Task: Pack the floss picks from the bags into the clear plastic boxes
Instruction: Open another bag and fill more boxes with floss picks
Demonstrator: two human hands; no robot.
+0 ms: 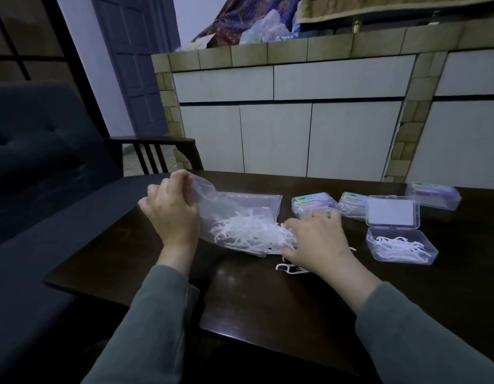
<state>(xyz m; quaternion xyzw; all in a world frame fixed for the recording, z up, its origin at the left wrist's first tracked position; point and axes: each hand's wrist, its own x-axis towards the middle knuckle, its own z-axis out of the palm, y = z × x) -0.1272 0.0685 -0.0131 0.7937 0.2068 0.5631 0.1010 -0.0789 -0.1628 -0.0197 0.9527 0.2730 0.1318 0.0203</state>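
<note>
On the dark tabletop [254,295] we see a clear bag [240,209] of white floss picks [248,231] lying mid-table. Our left hand [171,209] pinches the bag's raised corner, fingers curled round the plastic. Our right hand [317,236] sits at the bag's mouth over the picks; its fingertips are hidden, so we cannot tell its grip. A few loose picks [291,268] peek out beneath it. Right of it, an open clear box [401,245] holds picks; three closed boxes [313,203] stand behind, one partly hidden.
</note>
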